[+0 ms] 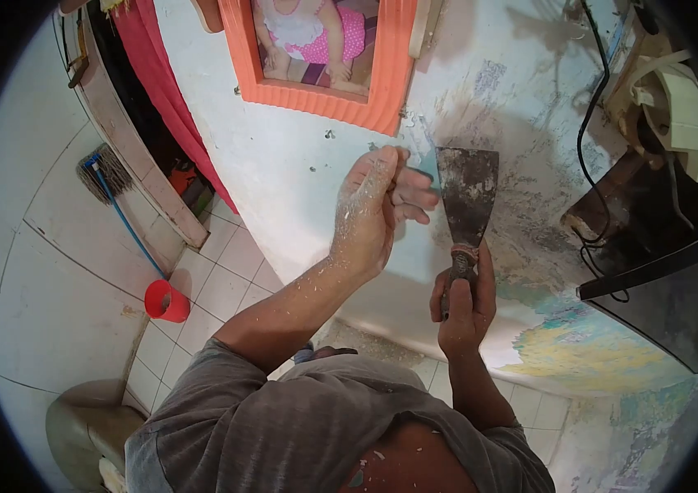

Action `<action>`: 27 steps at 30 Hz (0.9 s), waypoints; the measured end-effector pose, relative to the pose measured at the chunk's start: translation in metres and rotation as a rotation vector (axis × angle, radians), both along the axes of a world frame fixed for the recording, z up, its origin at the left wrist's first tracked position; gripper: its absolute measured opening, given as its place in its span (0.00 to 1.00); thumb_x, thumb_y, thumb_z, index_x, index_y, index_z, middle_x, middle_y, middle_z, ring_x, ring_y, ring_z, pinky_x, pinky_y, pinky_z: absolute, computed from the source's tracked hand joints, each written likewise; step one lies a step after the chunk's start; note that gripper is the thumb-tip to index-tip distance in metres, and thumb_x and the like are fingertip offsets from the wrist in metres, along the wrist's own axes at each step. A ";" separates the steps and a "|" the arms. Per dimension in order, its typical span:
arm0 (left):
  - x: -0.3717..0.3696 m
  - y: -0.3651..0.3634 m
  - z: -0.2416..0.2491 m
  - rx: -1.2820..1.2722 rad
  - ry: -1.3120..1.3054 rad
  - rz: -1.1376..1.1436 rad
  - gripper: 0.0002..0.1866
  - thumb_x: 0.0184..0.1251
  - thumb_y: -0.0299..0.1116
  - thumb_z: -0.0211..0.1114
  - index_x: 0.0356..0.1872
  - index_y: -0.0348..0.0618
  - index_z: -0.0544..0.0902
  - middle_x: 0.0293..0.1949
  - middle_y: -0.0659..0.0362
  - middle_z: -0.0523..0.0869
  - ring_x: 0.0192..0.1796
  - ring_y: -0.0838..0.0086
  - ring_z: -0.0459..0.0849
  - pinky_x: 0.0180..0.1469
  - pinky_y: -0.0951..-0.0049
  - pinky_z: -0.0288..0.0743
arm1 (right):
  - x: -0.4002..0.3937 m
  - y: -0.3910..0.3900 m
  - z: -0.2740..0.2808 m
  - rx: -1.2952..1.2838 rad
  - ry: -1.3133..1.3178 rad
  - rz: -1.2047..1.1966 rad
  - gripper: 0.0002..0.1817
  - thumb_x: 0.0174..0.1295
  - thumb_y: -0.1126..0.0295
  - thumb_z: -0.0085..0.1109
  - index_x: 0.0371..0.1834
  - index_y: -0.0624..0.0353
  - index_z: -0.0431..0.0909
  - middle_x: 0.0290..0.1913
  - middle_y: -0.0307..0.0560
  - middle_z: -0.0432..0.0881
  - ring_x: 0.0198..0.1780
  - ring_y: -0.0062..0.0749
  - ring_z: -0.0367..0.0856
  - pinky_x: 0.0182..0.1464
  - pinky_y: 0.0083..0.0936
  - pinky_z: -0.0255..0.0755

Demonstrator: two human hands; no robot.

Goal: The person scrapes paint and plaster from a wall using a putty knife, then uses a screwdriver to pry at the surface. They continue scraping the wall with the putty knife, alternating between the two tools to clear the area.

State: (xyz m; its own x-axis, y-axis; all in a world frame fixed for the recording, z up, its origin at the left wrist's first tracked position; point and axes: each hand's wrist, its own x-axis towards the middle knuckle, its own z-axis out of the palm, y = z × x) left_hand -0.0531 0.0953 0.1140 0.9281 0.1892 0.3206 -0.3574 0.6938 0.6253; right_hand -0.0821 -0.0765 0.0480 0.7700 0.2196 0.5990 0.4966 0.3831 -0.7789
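I observe the right hand [464, 327] closed around a dark, flared metal scraper [469, 185]; slippage could nick the dusty, loosely spread left hand [372, 205].

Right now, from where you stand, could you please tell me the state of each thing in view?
Left hand: raised, empty, fingers loosely bent, flecked with pale debris.
Right hand: closed around the scraper's handle.
Scraper: blade up, stained; wall contact unclear.
Wall: patchy, paint partly off.
Orange frame: hung on the wall.
Broom: bristles up.
Red bucket: on the floor.
Curtain: hanging.
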 end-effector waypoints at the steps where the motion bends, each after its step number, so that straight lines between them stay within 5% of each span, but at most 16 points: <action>1: -0.001 -0.001 0.004 -0.028 0.024 0.000 0.16 0.78 0.44 0.54 0.52 0.41 0.74 0.36 0.55 0.87 0.35 0.70 0.88 0.33 0.72 0.84 | -0.001 0.000 0.003 -0.020 0.002 -0.054 0.30 0.76 0.71 0.42 0.78 0.64 0.49 0.59 0.54 0.74 0.24 0.14 0.67 0.20 0.13 0.59; 8: 0.005 -0.007 0.032 -0.430 0.073 -0.228 0.11 0.77 0.38 0.56 0.47 0.43 0.80 0.36 0.61 0.89 0.41 0.72 0.89 0.46 0.71 0.86 | -0.005 -0.008 0.006 -0.019 0.047 -0.027 0.30 0.75 0.71 0.43 0.77 0.66 0.49 0.54 0.49 0.75 0.24 0.14 0.66 0.21 0.14 0.59; 15: 0.007 -0.015 0.043 -0.521 0.152 -0.194 0.08 0.74 0.38 0.60 0.43 0.45 0.79 0.33 0.61 0.86 0.40 0.70 0.87 0.48 0.69 0.84 | -0.011 -0.013 0.005 -0.034 0.110 0.000 0.29 0.75 0.70 0.43 0.78 0.63 0.50 0.42 0.46 0.77 0.23 0.14 0.65 0.21 0.14 0.60; 24: 0.001 0.005 -0.025 -0.177 -0.105 -0.201 0.13 0.75 0.40 0.53 0.42 0.42 0.79 0.38 0.56 0.88 0.41 0.69 0.88 0.44 0.69 0.83 | -0.005 -0.023 0.001 -0.102 0.126 -0.029 0.29 0.75 0.73 0.41 0.78 0.62 0.51 0.42 0.47 0.78 0.23 0.14 0.66 0.21 0.14 0.60; 26: -0.018 -0.008 -0.023 -0.017 0.235 -0.120 0.13 0.72 0.43 0.59 0.44 0.43 0.76 0.31 0.58 0.84 0.37 0.70 0.83 0.46 0.67 0.78 | -0.004 -0.023 0.001 -0.157 0.139 -0.020 0.29 0.74 0.74 0.41 0.78 0.62 0.52 0.44 0.48 0.78 0.23 0.14 0.66 0.21 0.14 0.61; 27: -0.021 -0.012 -0.027 0.021 0.253 -0.217 0.19 0.77 0.47 0.52 0.51 0.40 0.75 0.41 0.55 0.86 0.42 0.70 0.86 0.47 0.66 0.81 | -0.005 -0.019 0.002 -0.145 0.166 0.022 0.29 0.74 0.75 0.41 0.78 0.62 0.51 0.47 0.49 0.78 0.23 0.14 0.66 0.22 0.14 0.61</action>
